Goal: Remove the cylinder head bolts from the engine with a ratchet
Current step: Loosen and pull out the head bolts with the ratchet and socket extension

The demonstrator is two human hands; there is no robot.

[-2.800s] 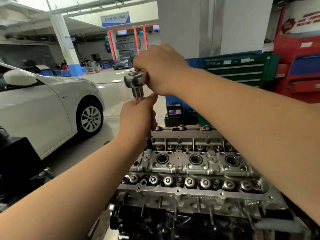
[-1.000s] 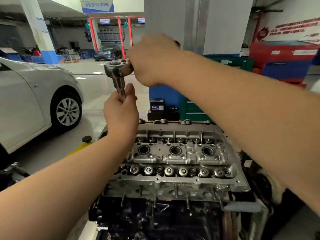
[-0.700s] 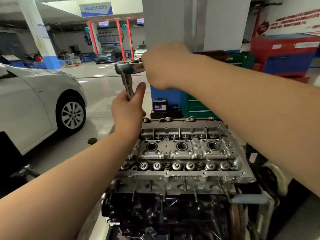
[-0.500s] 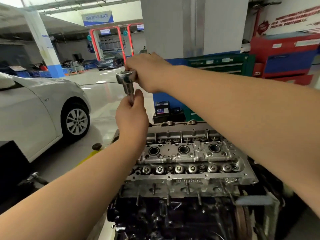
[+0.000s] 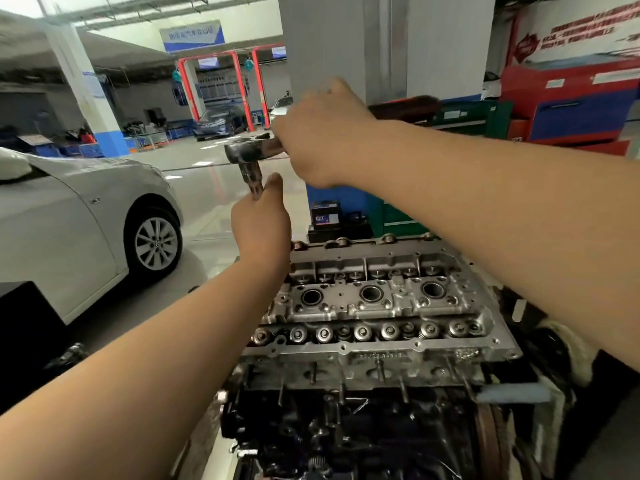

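A bare aluminium cylinder head [image 5: 377,306] tops the engine in the lower middle of the head view. The steel ratchet [image 5: 247,152] stands high above the head's far left corner, its handle level and pointing right. My right hand [image 5: 322,140] grips that handle. An extension bar [image 5: 254,183] drops from the ratchet head into my left hand [image 5: 261,223], whose fingers curl round it. The lower bar, the socket and the bolt under it are hidden behind my left hand. The picture is a little blurred by motion.
A silver car [image 5: 79,223] stands to the left. A grey pillar [image 5: 381,46], a green tool cabinet [image 5: 474,116] and a red-blue cabinet [image 5: 571,102] are behind the engine. A small black battery [image 5: 325,216] sits on the floor beyond the head. A dark block [image 5: 27,327] stands at lower left.
My right hand has swung the ratchet handle back and forth at the same far left corner. My left hand has kept its hold on the bar. The camera has shifted slightly.
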